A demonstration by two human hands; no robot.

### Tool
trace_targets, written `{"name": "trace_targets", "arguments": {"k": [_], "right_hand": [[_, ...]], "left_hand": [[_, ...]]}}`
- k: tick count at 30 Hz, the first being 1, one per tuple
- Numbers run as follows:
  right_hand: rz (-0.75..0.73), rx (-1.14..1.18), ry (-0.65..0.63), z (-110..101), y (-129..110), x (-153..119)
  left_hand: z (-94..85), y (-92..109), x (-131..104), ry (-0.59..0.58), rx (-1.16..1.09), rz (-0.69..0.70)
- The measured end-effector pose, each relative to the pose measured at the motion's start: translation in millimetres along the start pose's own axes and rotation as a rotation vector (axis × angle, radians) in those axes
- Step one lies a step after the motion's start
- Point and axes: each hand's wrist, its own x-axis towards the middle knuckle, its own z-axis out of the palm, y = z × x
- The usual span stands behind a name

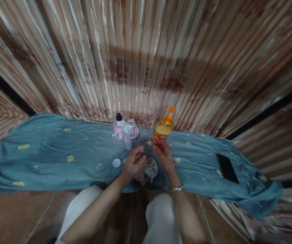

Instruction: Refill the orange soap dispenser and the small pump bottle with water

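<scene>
My left hand hovers over the cloth-covered surface with thumb and fingers apart, holding nothing that I can see. To its right, my right hand has its fingertips drawn together; whatever they pinch, if anything, is too small to make out. Between and below both hands lies a crumpled pale cloth. Just beyond my left hand stands a clear plastic bottle without a cap. A round white lid lies to the left. Behind my right hand is an orange pump bottle of yellow-orange liquid.
A bottle with a black cap and pink label stands beside the clear bottle. On the right, a black phone lies on the teal patterned cloth. A striped curtain hangs close behind, and dark poles slant at both sides.
</scene>
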Motion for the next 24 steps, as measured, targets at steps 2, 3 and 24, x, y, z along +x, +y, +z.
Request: {"name": "trace_targets", "arguments": {"k": [2, 3, 24], "right_hand": [[0.004, 0.007, -0.016, 9.8, 0.9, 1.3], [0.006, 0.010, -0.022, 14.6, 1.5, 1.9], [-0.058, 0.104, 0.006, 48.5, -46.0, 23.2]], "left_hand": [[-11.2, 5.5, -1.5, 0.002, 0.046, 0.046], [-16.5, 8.2, -1.9, 0.011, 0.063, 0.067], [-105.9, 17.5, 101.2, 0.530, 0.103, 0.010]]}}
